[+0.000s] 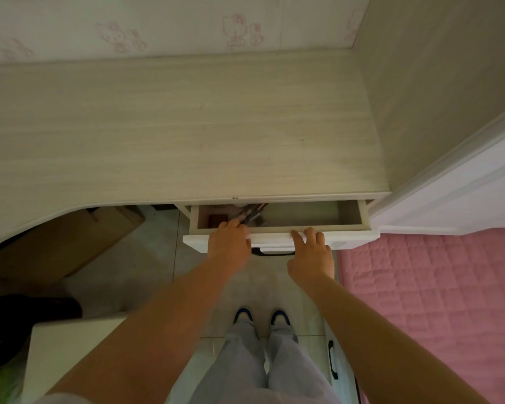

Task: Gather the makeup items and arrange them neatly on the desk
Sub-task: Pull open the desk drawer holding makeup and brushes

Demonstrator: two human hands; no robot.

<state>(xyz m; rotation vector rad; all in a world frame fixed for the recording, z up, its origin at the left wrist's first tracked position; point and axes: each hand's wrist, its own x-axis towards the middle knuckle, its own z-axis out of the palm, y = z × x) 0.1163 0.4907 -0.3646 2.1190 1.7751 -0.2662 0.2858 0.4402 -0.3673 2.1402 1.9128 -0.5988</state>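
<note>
- Cardboard box [70,243] under counter [187,126], far L, on floor.
- Counter: pale wood-grain top, bare; pink cartoon wallpaper [123,36] behind.
- Drawer [303,218] under counter's R end, pulled partway out; black handle [273,252] on its front.
- L hand [229,240]: reaches over drawer front at L end, fingers curled down inside, touching makeup items [250,214]. Can't tell if gripping one.
- Makeup items: slim stick/brush-like things in drawer's L part, half hidden under counter edge; dark brown block [216,220] beside them. R part of drawer shows only bare bottom.
- R hand [311,252]: fingers spread, tips resting on drawer front's top edge, holding nothing.
- Pink quilted bedding [435,301] far R.
</note>
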